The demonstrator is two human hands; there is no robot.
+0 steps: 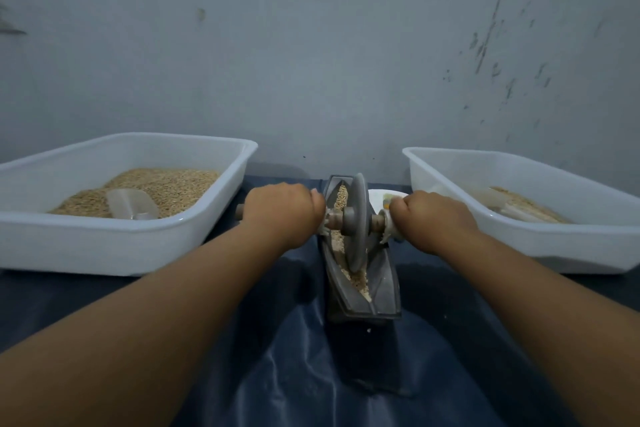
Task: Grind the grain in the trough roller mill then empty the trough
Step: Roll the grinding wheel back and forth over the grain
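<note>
Grain (pixel 349 274) lies in the narrow dark trough (pixel 377 291) on the blue sheet (pixel 294 340), between two white tubs. Left hand (pixel 282 210) and right hand (pixel 427 215) each grip an axle end of the upright wheel (pixel 356 218).

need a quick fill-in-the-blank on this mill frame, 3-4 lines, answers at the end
1. The left hand and right hand each grip one end of the wheel's ____.
2. The grinding wheel stands in the dark ____, among grain.
3. A clear scoop lies in the tub on the ____ side.
4. Both tubs are ____ in colour.

Answers: axle; trough; left; white
</note>
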